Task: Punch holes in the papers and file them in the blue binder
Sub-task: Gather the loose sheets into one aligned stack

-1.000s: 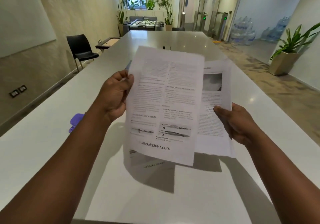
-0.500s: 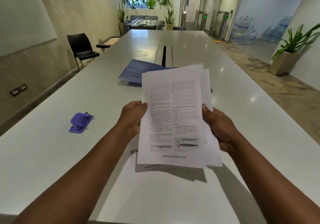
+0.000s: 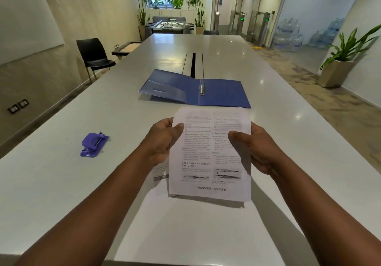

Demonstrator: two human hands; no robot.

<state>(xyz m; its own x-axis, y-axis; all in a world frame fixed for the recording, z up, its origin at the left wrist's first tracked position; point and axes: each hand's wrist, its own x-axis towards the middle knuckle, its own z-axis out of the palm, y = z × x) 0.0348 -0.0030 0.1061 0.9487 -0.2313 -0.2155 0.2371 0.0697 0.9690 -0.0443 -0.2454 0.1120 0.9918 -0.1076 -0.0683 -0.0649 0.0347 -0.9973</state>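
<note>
the left hand and the right hand hold a stack of white printed paper sheets above the long pale grey tabletop, one hand at each long edge. the stack is tilted with its top edge away from the person. on the left hand, the thumb lies across the front of the top sheet near the left edge; the other fingers are hidden behind the stack, so the stack is pinched between thumb and fingers. on the right hand, the thumb presses on the front of the sheet near the right edge, with the remaining fingers behind the paper. the top sheet carries two columns of text and small instrument drawings near the bottom. the edge of a lower sheet shows at the left and bottom of the stack, slightly offset from the top sheet.

the blue plastic ring binder lies open and flat on the tabletop just beyond the stack. its metal ring mechanism sits at the spine; whether the rings are open cannot be told. the left cover has a clear inner pocket and is raised slightly off the surface.

the purple two-hole punch rests on the tabletop to the left, well apart from both hands and the binder.

a black plastic chair stands beside the tabletop at far left.
</note>
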